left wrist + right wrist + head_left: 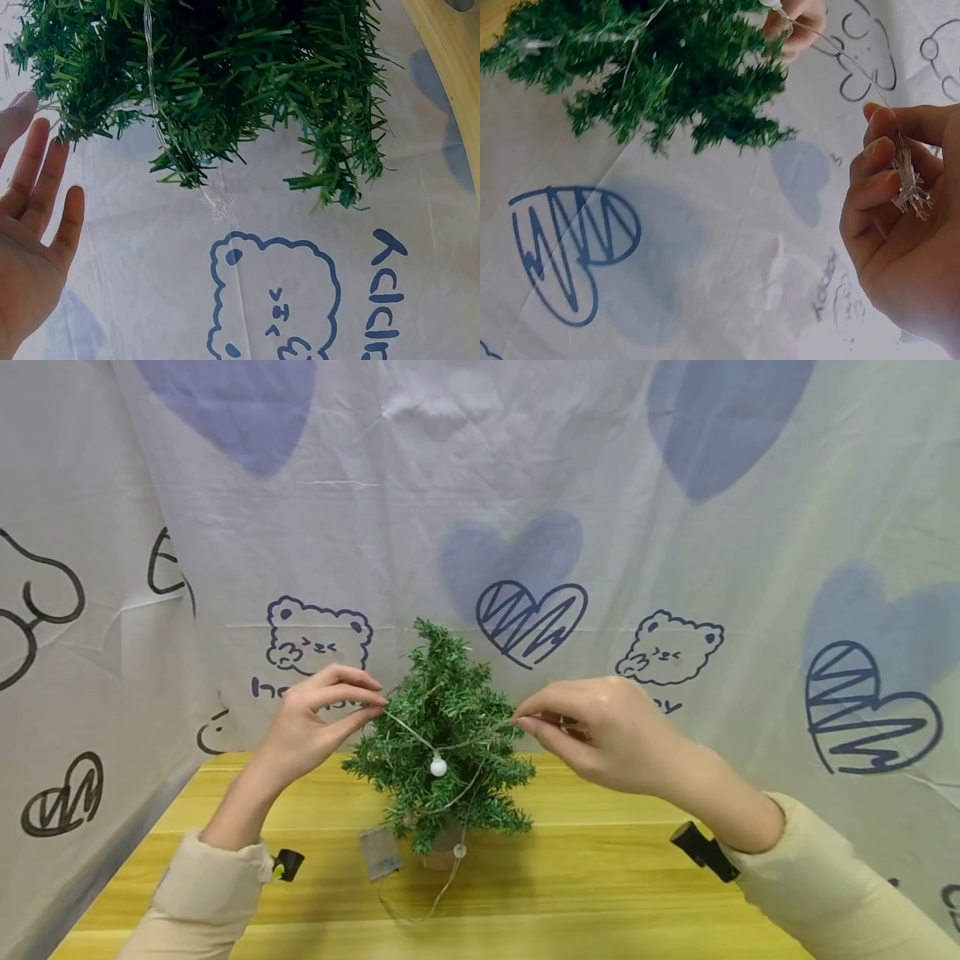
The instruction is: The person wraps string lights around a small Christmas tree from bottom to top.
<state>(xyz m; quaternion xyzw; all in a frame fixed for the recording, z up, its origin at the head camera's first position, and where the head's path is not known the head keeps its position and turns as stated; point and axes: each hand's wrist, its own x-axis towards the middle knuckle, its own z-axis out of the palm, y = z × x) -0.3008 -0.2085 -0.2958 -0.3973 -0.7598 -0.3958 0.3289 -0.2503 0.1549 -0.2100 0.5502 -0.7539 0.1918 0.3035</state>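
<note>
A small artificial Christmas tree (pixel 450 702) stands upright on the table, with a string of lights draped over its branches. On the tree's left side, my left hand (pixel 318 714) pinches the thin wire between thumb and fingertips. My right hand (pixel 618 735) grips the same string to the right of the tree. A clear snowflake light (pixel 913 187) lies within its curled fingers in the right wrist view. Between both hands the wire dips in front of the branches, where a white ball light (pixel 438 766) hangs. A clear star light (pixel 219 204) dangles below a branch.
A battery box (pixel 380 853) lies on the wooden table (pixel 600 877), left of the tree's base. From it a loop of wire runs across the tabletop to another small ball light (pixel 460 851). A white curtain (pixel 405 552) with hearts and bears hangs behind.
</note>
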